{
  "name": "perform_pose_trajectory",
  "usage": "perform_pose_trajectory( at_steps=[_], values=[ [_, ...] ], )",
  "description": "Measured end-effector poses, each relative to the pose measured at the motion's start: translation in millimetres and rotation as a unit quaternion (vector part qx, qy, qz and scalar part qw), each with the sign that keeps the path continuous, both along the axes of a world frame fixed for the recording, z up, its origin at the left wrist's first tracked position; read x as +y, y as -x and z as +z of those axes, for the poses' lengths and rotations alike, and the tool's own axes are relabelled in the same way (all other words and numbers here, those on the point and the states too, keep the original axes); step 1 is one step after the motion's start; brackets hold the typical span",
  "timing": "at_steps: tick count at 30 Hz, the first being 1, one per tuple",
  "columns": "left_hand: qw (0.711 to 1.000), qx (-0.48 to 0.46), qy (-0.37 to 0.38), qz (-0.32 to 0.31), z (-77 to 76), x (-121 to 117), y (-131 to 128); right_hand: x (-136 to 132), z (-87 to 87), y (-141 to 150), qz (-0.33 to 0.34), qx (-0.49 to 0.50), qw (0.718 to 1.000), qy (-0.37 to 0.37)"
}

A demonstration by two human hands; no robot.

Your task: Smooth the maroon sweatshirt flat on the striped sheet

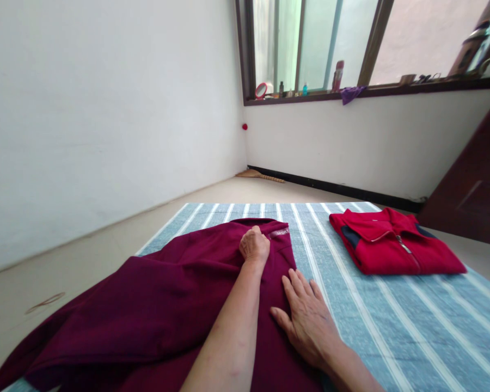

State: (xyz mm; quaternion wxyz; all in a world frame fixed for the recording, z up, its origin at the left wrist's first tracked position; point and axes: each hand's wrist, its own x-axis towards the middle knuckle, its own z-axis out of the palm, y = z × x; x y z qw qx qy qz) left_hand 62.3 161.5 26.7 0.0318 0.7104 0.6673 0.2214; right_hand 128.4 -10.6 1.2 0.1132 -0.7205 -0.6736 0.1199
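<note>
A maroon jacket (147, 305) lies spread and partly wrinkled over the blue-and-white striped sheet (359, 326), with pale lettering on a strip near its far right corner. My left hand (254, 244) is closed on the cloth close to that strip, its fingertips mostly hidden. Just nearer to me, my right hand (306, 313) rests flat with fingers stretched along the jacket's right edge. To the right sits a neatly folded red zip-up jacket (392, 247) with dark patches, apart from both hands.
The pale floor (85, 272) borders the sheet on the left. A broom (255, 174) lies in the far corner. Bottles, a round mirror (261, 91) and a purple cloth (351, 94) are on the window sill. A dark red door (469, 169) stands at right.
</note>
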Motion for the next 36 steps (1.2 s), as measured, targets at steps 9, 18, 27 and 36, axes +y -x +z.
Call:
perform_pose_trajectory(
  at_steps=[9, 18, 27, 36],
  values=[
    [1.0, -0.001, 0.003, 0.001, 0.5, -0.4, 0.3, -0.6, 0.3, 0.3, 0.001, 0.001, 1.0, -0.003],
    [1.0, -0.004, 0.002, 0.003, 0.0, 0.6, 0.2, 1.1, 0.6, -0.3, -0.001, 0.006, 1.0, -0.004],
    [1.0, -0.003, -0.004, 0.002, -1.1, 0.6, 0.8, 0.8, -1.4, -0.2, 0.002, 0.006, 1.0, -0.003],
    [1.0, 0.0, -0.003, 0.002, -1.5, 1.0, 0.8, 1.6, -3.5, -1.7, 0.001, 0.009, 1.0, -0.011]
  ],
)
